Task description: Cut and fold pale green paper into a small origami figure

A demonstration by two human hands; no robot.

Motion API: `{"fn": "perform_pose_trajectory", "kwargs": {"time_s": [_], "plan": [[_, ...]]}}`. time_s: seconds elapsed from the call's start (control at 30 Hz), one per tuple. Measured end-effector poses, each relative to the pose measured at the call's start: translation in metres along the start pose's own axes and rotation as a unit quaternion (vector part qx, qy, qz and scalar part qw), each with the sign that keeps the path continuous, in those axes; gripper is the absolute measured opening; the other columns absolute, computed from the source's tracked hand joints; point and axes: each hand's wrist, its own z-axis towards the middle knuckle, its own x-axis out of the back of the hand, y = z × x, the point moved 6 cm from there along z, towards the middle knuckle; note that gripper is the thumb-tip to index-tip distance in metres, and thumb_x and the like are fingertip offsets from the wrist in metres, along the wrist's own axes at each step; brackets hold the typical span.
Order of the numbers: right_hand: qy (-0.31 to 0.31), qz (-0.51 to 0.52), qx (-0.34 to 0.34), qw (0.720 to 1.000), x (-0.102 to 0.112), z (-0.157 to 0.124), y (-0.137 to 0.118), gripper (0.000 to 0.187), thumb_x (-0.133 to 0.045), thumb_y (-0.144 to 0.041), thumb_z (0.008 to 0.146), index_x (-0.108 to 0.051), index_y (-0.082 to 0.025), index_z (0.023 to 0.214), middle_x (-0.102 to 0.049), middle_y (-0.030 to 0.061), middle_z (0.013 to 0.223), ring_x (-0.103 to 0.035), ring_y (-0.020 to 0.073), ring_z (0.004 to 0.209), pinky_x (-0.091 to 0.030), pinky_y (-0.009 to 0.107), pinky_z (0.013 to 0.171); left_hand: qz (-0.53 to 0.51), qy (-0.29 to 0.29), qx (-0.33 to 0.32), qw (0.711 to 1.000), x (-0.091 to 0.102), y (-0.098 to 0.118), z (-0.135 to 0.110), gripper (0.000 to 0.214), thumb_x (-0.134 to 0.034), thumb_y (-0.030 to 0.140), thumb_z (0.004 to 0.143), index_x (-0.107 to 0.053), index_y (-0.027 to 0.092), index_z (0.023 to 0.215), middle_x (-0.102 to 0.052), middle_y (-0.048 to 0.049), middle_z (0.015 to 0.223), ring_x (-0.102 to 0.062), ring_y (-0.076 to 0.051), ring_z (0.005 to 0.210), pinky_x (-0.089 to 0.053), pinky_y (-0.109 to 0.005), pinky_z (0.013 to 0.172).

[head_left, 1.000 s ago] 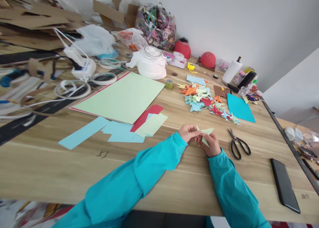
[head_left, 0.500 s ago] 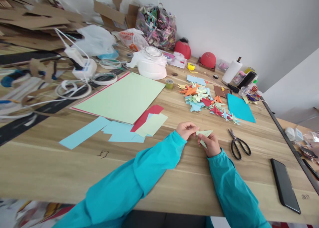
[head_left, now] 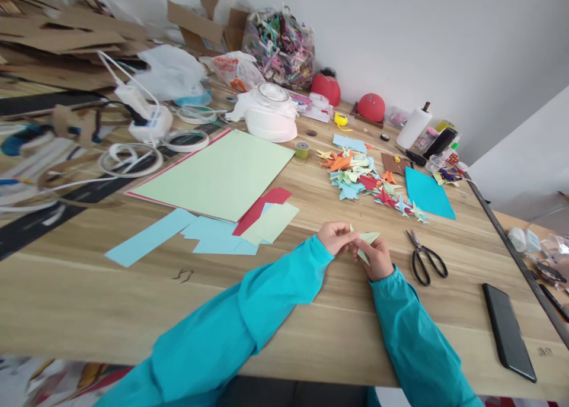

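Observation:
Between my hands is a small piece of folded pale green paper (head_left: 369, 237), with pointed ends sticking out up, right and down. My left hand (head_left: 336, 237) pinches its left side, thumb and fingers closed together. My right hand (head_left: 374, 258) grips it from the right, thumb on top. The fingers hide the middle of the fold. Beyond my hands lies a pile of folded paper cranes (head_left: 355, 173) in orange, red, blue and pale green. To the right of my right hand rests a pair of black-handled scissors (head_left: 425, 258) on the wooden table.
Left of my hands lie loose blue paper pieces (head_left: 222, 236), a red piece (head_left: 262, 208) and a large pale green sheet (head_left: 213, 173). A phone (head_left: 509, 331) lies at the right. Behind stand a white tape-topped bundle (head_left: 270, 119), a turquoise sheet (head_left: 429, 192) and a power adapter (head_left: 153, 122).
My left hand has shifted slightly right and down, its thumb now meeting the right thumb on the paper. A green point now shows upright above the fingers. My right hand stays in place.

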Motion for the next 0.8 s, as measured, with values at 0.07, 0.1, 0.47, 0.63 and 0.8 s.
{"fn": "perform_pose_trajectory", "kwargs": {"time_s": [0.07,0.1,0.47,0.63,0.8], "plan": [[-0.006,-0.004,0.002,1.000,-0.0006,-0.0002,-0.0004,0.017,-0.067,-0.029,0.067,-0.062,-0.014,0.062,-0.058,-0.0007,0.050,-0.047,0.0091,0.041,-0.037,0.021,0.038,0.003,0.000,0.003,1.000,0.0001,0.0002,-0.0014,0.037,-0.067,0.045,0.057,-0.049,0.013,0.050,-0.053,0.0016,0.041,-0.045,-0.007,0.036,-0.032,-0.019,0.039],[-0.009,-0.008,0.003,1.000,-0.0008,-0.0004,-0.0006,0.017,-0.067,-0.029,0.067,-0.061,-0.014,0.063,-0.058,-0.0007,0.051,-0.047,0.0090,0.041,-0.037,0.021,0.038,0.002,0.001,0.007,1.000,0.0005,0.0000,-0.0018,0.037,-0.066,0.045,0.059,-0.049,0.014,0.050,-0.053,0.0019,0.041,-0.045,-0.007,0.036,-0.032,-0.019,0.039],[-0.047,-0.048,-0.004,0.998,-0.0048,-0.0035,-0.0029,0.019,-0.068,-0.032,0.066,-0.063,-0.014,0.065,-0.060,0.0002,0.052,-0.048,0.0094,0.042,-0.037,0.021,0.041,0.047,0.065,0.005,0.997,0.0086,0.0041,-0.0047,0.040,-0.053,0.041,0.071,-0.052,0.014,0.040,-0.048,0.0011,0.034,-0.044,-0.007,0.033,-0.031,-0.020,0.037],[-0.026,-0.025,-0.007,0.999,-0.0027,-0.0024,-0.0016,0.018,-0.068,-0.030,0.066,-0.062,-0.014,0.061,-0.059,-0.0002,0.050,-0.047,0.0087,0.040,-0.036,0.021,0.039,-0.020,0.045,0.019,0.999,0.0056,-0.0009,-0.0006,0.049,-0.049,0.052,0.071,-0.051,0.013,0.041,-0.050,-0.0002,0.036,-0.044,-0.007,0.032,-0.032,-0.020,0.036],[0.015,0.021,-0.015,1.000,0.0004,-0.0016,-0.0029,0.019,-0.067,-0.030,0.065,-0.061,-0.013,0.058,-0.056,-0.0002,0.048,-0.046,0.0092,0.041,-0.033,0.020,0.036,-0.059,0.006,0.036,0.998,-0.0003,-0.0015,0.0004,0.041,-0.068,0.051,0.053,-0.055,0.011,0.052,-0.055,0.0003,0.043,-0.047,-0.007,0.035,-0.035,-0.020,0.037]]}}
